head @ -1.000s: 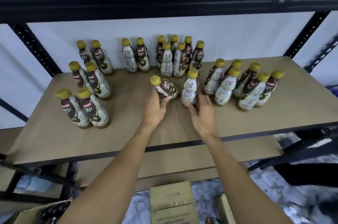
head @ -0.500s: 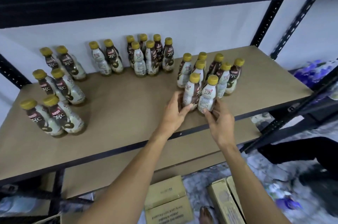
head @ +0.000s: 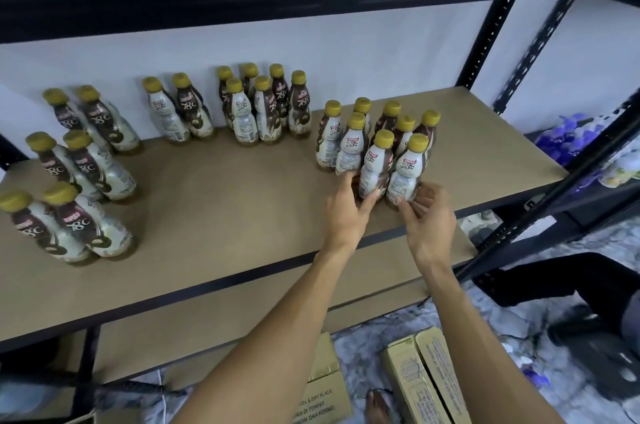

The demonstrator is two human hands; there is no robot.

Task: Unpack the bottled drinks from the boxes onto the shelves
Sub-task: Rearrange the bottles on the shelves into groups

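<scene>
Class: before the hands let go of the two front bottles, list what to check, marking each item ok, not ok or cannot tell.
1. Left hand grips the left front bottle: ok.
2. Right hand pinches the right front bottle: ok.
3. Both bottles upright: ok.
4. Bases flat on the shelf: cannot tell, the hands hide them.
5. Both stand back from the shelf's front edge: ok.

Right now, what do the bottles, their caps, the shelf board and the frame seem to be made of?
Bottles: probably plastic, in glossy printed sleeves that catch the light. Caps: matte yellow, likely plastic. Shelf board: tan, matte, without grain, perhaps fibreboard. Frame: black, with punched holes, apparently painted metal.
</scene>
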